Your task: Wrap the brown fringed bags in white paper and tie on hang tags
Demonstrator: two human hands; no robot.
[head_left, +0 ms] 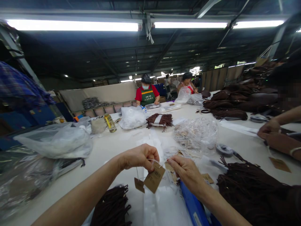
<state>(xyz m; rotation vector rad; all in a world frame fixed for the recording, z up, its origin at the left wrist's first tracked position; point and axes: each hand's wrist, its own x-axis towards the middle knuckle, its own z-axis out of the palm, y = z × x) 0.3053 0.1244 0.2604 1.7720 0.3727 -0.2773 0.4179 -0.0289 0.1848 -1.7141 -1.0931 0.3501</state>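
Observation:
My left hand is closed in a pinch on a brown cardboard hang tag printed with small dark marks. A smaller brown tag dangles from a thin string below the same hand. Just to the right, my right hand is closed, its thumb and fingertip pinching the tag's white string. More tags lie beside and under my right hand. Below my hands are white plastic sheeting, a blue object partly hidden by my right forearm, and dark brown fringe.
A clear bag of tags and a fringed brown bundle lie ahead. Plastic bags and a yellow bottle stand left. A grey tape roll, brown fringed goods and a co-worker's hands are right. Two people work across the table.

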